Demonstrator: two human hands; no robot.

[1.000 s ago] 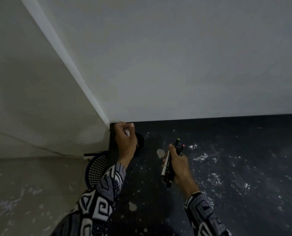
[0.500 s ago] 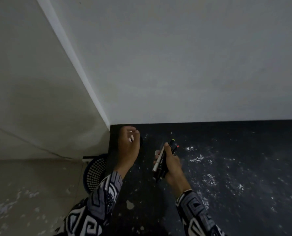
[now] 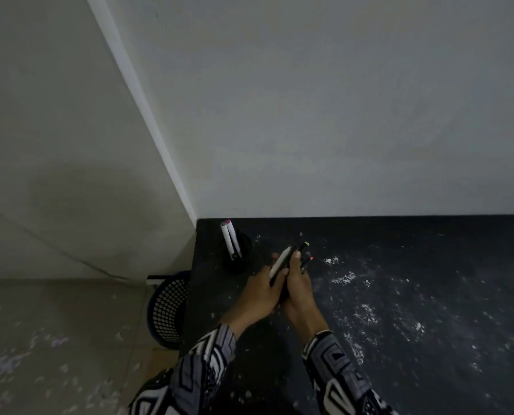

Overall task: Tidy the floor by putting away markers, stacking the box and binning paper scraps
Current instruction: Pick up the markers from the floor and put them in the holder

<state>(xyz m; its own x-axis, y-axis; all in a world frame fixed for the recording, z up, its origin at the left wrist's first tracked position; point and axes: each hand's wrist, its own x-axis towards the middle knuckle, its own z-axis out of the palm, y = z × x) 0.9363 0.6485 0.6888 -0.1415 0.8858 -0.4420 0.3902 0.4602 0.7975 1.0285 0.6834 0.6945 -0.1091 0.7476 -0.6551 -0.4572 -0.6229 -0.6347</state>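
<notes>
A black pen cup (image 3: pixel 237 259) stands at the back left corner of the black table (image 3: pixel 414 280). Two white markers (image 3: pixel 228 239) stick up out of it. My right hand (image 3: pixel 299 287) grips a bundle of markers (image 3: pixel 294 259), among them black ones with a yellow and a red tip. My left hand (image 3: pixel 260 292) is pressed against the right hand and its fingers close on a white marker (image 3: pixel 279 262) in that bundle. Both hands hover just right of the cup.
A dark mesh waste basket (image 3: pixel 167 310) sits on the floor against the table's left side. White paper scraps (image 3: pixel 344 277) speckle the tabletop to the right of my hands, and more lie on the tiled floor (image 3: pixel 40 354). Walls close the corner behind.
My left hand let go of the white markers in the cup and came right to the bundle. It now holds a white marker there. The right hand stayed in place.
</notes>
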